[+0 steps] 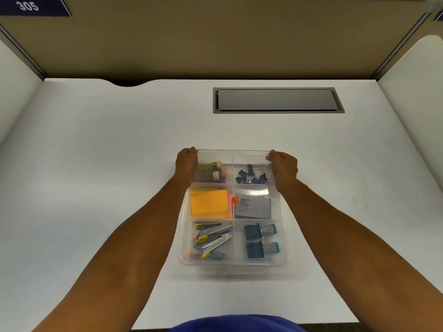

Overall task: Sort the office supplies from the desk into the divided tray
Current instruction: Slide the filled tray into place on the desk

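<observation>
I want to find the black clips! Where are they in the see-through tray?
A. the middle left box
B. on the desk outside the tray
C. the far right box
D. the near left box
C: the black binder clips lie in the far right compartment of the clear tray, beside the right hand that grips the tray's far corner.
</observation>
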Action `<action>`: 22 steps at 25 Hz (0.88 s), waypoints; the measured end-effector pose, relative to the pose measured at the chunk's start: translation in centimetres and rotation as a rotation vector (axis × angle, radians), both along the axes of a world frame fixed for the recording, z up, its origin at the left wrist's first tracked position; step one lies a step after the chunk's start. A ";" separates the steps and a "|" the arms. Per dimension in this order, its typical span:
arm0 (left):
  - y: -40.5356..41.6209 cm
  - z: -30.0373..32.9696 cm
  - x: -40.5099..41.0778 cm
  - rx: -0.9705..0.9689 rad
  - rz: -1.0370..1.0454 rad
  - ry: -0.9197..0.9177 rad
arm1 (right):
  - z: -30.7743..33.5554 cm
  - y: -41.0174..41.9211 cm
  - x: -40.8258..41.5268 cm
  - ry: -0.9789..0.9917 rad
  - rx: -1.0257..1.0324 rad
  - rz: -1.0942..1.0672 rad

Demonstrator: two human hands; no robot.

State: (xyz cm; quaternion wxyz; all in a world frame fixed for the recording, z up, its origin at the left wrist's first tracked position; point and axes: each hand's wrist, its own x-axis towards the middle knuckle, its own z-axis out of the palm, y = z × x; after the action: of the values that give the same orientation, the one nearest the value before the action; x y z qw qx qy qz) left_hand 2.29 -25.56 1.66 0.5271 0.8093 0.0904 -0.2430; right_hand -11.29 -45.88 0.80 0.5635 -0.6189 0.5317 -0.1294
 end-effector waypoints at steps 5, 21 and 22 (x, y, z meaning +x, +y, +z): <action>1.9 -0.6 -1.0 0.081 -0.191 -0.222 | -0.6 0.2 -1.9 0.077 -0.175 0.138; 4.7 -3.1 -4.7 -0.012 -0.210 -0.369 | -1.8 1.3 -4.4 0.272 -0.621 0.245; 4.5 -3.1 -4.6 -0.019 -0.196 -0.367 | -1.7 1.3 -4.3 0.280 -0.648 0.244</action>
State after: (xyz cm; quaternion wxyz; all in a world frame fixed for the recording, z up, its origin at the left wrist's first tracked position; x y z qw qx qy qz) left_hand -2.29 -21.07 -1.39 0.5160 0.8400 -0.0886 -0.1424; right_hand -15.56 -44.54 -0.92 0.2716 -0.8356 0.4575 -0.1369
